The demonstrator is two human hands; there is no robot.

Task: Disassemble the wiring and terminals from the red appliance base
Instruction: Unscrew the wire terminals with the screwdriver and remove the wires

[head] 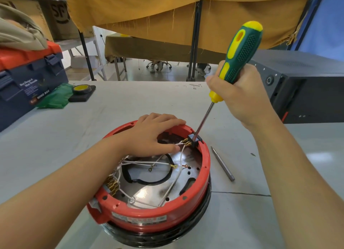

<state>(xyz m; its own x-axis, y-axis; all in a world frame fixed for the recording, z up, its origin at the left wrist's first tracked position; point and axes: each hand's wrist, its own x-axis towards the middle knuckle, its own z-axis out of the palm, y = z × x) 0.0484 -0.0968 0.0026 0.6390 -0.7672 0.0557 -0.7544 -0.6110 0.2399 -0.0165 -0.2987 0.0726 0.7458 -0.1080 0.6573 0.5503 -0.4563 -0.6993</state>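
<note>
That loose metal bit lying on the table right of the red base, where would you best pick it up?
Pinch the bit across its middle, coming straight down from above. It lies flat on the table, slim and rod-like, with bare surface on both long sides for fingertips. Its ends are poorer: one tapers to a point, the other is a short hex stub. The red base stands apart on its left.

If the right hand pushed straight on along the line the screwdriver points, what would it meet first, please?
The right hand grips the screwdriver, whose tip already sits at the black terminal block on the rim of the red appliance base. Going on down that line, it would likely press into that block first.
</note>
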